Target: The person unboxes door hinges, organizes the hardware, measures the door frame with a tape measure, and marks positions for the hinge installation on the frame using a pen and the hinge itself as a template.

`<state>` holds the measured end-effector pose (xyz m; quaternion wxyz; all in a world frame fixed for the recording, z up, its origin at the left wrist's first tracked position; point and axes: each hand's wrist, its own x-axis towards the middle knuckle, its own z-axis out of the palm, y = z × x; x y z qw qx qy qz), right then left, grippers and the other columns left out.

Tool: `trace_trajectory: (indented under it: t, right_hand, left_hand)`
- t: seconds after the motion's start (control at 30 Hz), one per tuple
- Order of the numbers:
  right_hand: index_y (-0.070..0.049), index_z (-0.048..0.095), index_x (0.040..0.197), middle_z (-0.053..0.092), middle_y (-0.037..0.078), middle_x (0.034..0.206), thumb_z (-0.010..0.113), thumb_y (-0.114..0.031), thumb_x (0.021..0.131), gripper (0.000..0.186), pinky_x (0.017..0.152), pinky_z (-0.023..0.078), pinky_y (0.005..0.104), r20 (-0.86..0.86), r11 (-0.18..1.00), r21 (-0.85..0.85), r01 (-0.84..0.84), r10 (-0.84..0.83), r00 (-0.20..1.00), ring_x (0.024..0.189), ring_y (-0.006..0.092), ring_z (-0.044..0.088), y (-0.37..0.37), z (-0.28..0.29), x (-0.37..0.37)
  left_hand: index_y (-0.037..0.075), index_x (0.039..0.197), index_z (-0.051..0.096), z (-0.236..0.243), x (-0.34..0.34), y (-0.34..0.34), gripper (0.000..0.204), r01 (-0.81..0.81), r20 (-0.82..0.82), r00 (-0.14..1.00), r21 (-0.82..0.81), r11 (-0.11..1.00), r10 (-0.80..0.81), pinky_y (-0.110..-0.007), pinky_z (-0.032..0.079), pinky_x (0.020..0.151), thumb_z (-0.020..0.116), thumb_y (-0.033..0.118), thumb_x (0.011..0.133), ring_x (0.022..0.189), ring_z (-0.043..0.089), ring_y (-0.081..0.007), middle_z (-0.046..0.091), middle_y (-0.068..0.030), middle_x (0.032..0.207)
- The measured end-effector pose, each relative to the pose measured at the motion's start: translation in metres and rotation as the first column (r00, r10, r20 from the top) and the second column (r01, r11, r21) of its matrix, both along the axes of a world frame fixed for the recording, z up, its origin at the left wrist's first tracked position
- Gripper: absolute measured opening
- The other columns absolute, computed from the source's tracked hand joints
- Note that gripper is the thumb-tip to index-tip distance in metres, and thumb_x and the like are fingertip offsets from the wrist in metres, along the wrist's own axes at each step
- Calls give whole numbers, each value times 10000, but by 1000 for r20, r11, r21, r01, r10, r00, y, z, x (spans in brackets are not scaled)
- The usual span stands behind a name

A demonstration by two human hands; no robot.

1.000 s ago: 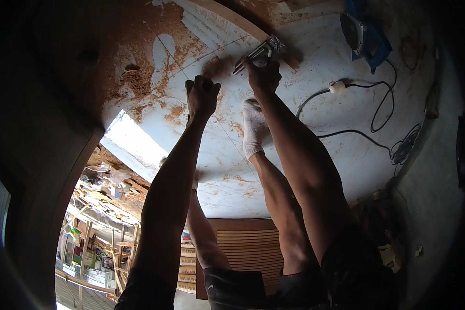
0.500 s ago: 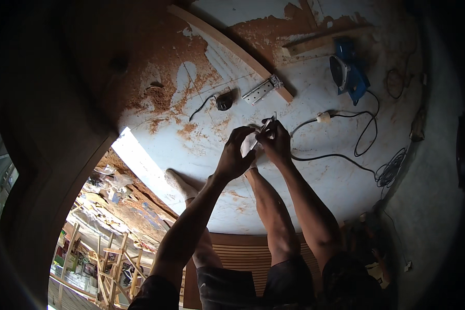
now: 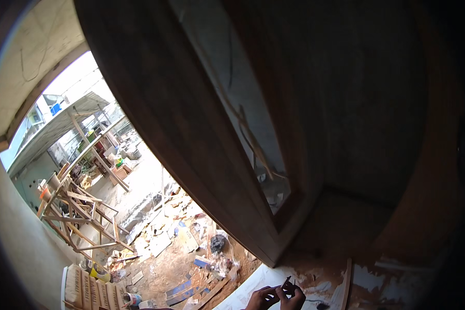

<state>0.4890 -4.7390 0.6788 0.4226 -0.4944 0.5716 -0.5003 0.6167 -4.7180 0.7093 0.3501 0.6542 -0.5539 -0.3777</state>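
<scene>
Low in the picture, my left hand and my right hand are close together above the pale, dust-covered floor. My right hand grips a slim piece, dark in this light, whose tip sticks up past the fingers. It looked metallic a moment before, but its exact kind cannot be made out. The fingers of my left hand are bent around its lower end, which is mostly hidden.
A dark framed panel with a glazed opening rises ahead. Right of my hands lies a wooden strip. Through the doorway at left are a wooden trestle, scattered rubble and stacked sacks.
My view has swung up and left, toward the doorway and framed panel. My hands now sit at the lower edge, still together around the slim piece.
</scene>
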Motion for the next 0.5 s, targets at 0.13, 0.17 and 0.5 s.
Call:
trace_trajectory:
  t: [0.13,0.17,0.5]
  right_hand:
    - [-15,722,939,695,109,805,737,-431,942,417,685,527,392,209,971,-115,-210,230,950,733,229,642,-70,60,73]
    - [-27,689,942,677,48,841,764,-337,912,320,704,515,336,250,972,-164,-168,206,946,762,163,627,-89,85,89]
    - [-89,628,904,584,-44,815,757,-271,913,223,679,473,295,13,699,-646,-307,413,911,749,70,558,-162,540,133]
  left_hand:
    - [94,1231,749,111,72,-34,437,-19,142,979,-649,761,146,-357,574,796,872,124,813,990,666,-243,660,-153,1178]
    - [111,1295,716,144,87,-38,496,-70,5,997,-498,865,83,-364,566,829,868,116,823,1027,656,-245,589,-149,1313]
    - [77,1346,659,454,163,-120,656,148,172,974,-976,159,149,-406,572,954,886,75,730,1217,621,-332,596,-188,1360]
